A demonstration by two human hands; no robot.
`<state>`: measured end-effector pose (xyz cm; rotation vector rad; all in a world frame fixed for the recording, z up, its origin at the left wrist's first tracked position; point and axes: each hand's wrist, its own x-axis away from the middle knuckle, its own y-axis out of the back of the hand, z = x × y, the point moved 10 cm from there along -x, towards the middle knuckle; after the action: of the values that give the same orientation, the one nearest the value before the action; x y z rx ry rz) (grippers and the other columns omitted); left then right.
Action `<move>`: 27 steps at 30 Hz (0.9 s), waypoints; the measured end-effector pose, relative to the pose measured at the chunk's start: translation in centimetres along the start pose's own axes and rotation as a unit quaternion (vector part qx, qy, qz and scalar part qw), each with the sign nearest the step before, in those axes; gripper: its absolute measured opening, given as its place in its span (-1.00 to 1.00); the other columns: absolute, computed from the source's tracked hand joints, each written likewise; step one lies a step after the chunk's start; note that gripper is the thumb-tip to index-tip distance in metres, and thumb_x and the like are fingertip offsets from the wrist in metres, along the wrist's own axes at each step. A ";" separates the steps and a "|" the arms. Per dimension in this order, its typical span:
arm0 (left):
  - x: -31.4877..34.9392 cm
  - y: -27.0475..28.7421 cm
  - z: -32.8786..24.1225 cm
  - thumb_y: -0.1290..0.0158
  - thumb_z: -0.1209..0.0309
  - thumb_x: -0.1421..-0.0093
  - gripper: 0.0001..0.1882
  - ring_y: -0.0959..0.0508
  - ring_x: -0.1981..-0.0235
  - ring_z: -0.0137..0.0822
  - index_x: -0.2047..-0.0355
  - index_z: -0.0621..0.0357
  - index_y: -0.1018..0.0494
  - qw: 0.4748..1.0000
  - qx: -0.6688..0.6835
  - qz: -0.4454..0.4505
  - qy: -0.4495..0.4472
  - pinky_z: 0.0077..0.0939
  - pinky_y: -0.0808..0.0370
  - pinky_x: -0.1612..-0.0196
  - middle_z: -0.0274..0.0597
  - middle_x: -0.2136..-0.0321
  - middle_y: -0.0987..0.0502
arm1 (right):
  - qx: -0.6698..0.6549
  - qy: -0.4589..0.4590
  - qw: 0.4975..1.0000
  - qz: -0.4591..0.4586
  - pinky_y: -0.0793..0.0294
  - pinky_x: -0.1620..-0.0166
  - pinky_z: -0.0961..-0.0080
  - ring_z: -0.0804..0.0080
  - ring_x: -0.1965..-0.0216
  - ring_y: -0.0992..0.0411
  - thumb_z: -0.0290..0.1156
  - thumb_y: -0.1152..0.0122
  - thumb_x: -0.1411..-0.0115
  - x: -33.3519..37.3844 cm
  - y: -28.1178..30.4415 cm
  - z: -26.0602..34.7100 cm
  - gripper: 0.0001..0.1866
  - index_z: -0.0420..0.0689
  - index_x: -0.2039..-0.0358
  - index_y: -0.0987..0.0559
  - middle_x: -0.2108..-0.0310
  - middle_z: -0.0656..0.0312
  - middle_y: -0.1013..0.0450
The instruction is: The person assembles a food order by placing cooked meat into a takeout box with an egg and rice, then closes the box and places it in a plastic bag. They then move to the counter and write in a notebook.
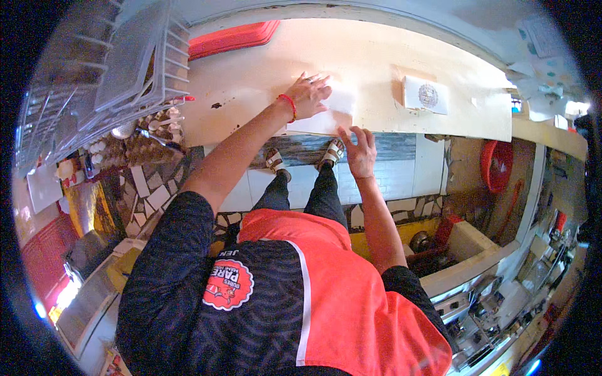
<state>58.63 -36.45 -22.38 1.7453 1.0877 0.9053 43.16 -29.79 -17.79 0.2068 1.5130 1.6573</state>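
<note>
A white paper sheet [307, 125] is laid flat at the front edge of the pale worktop [244, 81]. Its near side is aligned roughly left to right with that edge; its long axis cannot be told, since much of its outline is covered. The left hand [308, 97] is placed palm down over the sheet, fingers spread, nothing grasped. The right hand [362, 152] is held by the sheet's near right corner, thumb and fingers parted; whether the corner is touched cannot be told. To the right, a white rectangular paper item [412, 92] bearing a round dark emblem [428, 95] is set lengthwise left to right. A red tray [235, 39] is positioned back left, near a wire rack [172, 62].
</note>
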 end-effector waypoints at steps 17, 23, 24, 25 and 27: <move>1.2 1.1 -2.9 0.02 -0.21 -0.06 0.00 0.25 -0.38 0.17 -0.32 0.24 0.00 0.900 -0.376 -0.203 0.083 0.23 0.11 -0.30 0.07 -0.38 0.25 | -0.198 -0.203 0.938 0.198 -0.42 0.07 0.19 0.08 0.18 -0.45 -0.29 0.15 -0.30 2.2 -6.6 -4.4 -0.70 -0.09 0.15 -0.55 0.26 0.05 -0.49; 0.6 -4.2 -2.4 -0.29 -0.13 0.23 -0.01 0.23 -0.35 0.31 -0.17 0.13 -0.28 0.963 -0.177 0.189 0.070 0.30 0.00 -0.24 0.34 -0.33 0.33 | -0.095 -0.018 0.989 0.115 -0.49 0.15 0.27 0.18 0.13 -0.43 -0.27 -0.09 -0.20 -12.6 12.3 -2.0 -0.77 -0.13 0.23 -0.53 0.16 0.09 -0.49; 1.1 -2.8 -3.4 -0.35 -0.13 0.34 0.01 0.22 -0.34 0.36 -0.13 0.10 -0.33 0.975 -0.157 0.143 0.062 0.31 -0.03 -0.23 0.38 -0.32 0.33 | -0.224 -0.071 0.972 0.006 -0.52 0.24 0.35 0.24 0.17 -0.47 -0.39 -0.16 -0.17 -14.2 20.5 -3.0 -0.82 -0.11 0.21 -0.54 0.19 0.13 -0.51; 1.5 -2.4 -3.4 -0.41 -0.12 0.45 0.04 0.21 -0.32 0.41 -0.09 0.06 -0.38 0.981 -0.127 0.137 0.061 0.33 -0.05 -0.22 0.42 -0.31 0.33 | -0.339 -0.104 0.928 -0.111 -0.51 0.20 0.41 0.29 0.22 -0.50 -0.54 -0.21 -0.11 -15.8 27.6 -3.9 -0.78 -0.11 0.19 -0.55 0.24 0.14 -0.53; 1.5 -1.8 -3.4 -0.43 -0.06 0.44 0.00 0.15 -0.31 0.43 -0.09 -0.04 -0.39 0.975 -0.156 0.133 0.080 0.29 -0.07 -0.22 0.43 -0.31 0.31 | -0.065 0.063 0.937 -0.337 -0.50 0.18 0.42 0.33 0.28 -0.52 -0.59 -0.22 -0.08 -20.0 43.4 0.0 -0.84 -0.11 0.30 -0.61 0.33 0.18 -0.56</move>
<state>55.60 -33.63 -22.63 1.5944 0.7689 1.3265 35.08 -38.63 28.50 -0.4570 1.3480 1.2145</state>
